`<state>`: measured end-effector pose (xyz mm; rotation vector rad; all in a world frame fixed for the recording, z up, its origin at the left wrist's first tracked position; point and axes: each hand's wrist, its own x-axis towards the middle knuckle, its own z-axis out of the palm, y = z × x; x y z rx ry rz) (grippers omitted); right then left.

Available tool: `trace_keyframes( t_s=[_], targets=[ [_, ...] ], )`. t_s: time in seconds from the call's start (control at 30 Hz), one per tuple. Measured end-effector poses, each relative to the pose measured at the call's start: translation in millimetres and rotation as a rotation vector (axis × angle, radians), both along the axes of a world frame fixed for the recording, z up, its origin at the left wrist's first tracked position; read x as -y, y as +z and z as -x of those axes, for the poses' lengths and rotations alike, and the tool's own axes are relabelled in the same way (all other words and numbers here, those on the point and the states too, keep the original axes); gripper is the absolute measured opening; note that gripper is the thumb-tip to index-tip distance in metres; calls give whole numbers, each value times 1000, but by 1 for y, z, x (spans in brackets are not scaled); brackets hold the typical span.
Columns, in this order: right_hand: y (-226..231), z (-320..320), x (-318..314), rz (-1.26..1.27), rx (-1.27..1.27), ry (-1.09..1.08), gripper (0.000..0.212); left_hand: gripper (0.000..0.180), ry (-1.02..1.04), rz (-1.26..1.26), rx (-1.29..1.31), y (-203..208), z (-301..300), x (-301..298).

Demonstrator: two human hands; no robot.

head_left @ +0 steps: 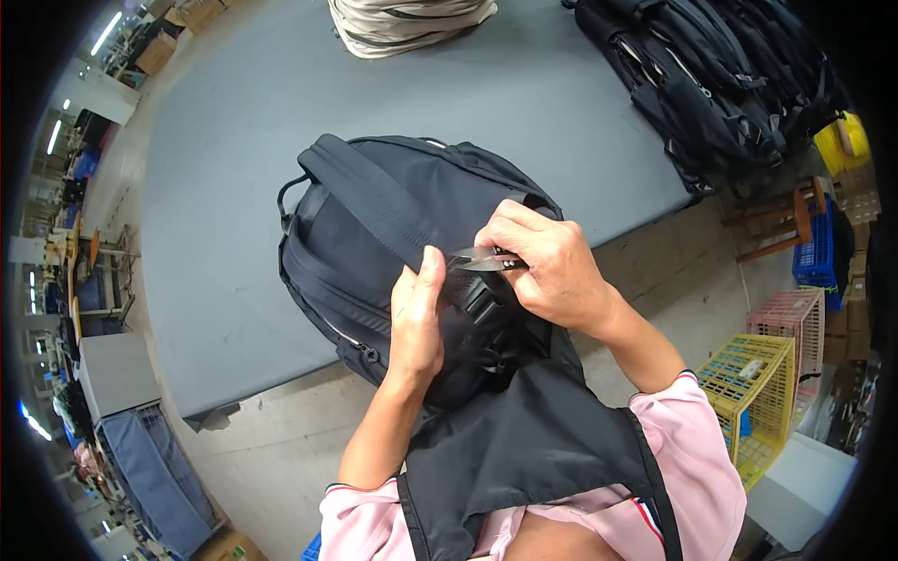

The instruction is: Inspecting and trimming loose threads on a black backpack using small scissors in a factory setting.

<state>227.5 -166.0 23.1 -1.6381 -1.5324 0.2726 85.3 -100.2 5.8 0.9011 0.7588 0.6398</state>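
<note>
A black backpack (pixel 327 248) lies on the grey-topped table, its near side hanging over the front edge toward my dark apron (pixel 533 439). My left hand (pixel 418 318) is closed on the lower end of the backpack's wide shoulder strap (pixel 369 201), thumb on top. My right hand (pixel 554 266) grips a pair of thread snips (pixel 482 260), whose metal blades point left at the strap end, close to my left thumb. Just below the blades sits a black plastic buckle (pixel 479 301) on webbing. The fingers under the strap are hidden.
Stacked black backpacks (pixel 711 84) cover the table's far right corner. A beige pile of bags (pixel 412 23) stands at the far edge. On the floor to the right are a wooden stool (pixel 781 220), a blue crate (pixel 816 248) and a yellow crate (pixel 748 374).
</note>
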Motion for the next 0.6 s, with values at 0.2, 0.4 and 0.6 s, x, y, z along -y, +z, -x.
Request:
trace_keyframes(
  t_s=[0.2, 0.4, 0.6],
  targets=[
    [12, -4, 14, 53, -785, 222, 3, 25, -95, 4, -75, -18, 1, -5],
    [-17, -17, 34, 48, -285, -152, 20, 22, -123, 201, 23, -22, 0, -6],
    [-12, -24, 32, 96, 27, 17, 20, 23, -144, 213, 103, -19, 2, -7]
  ],
)
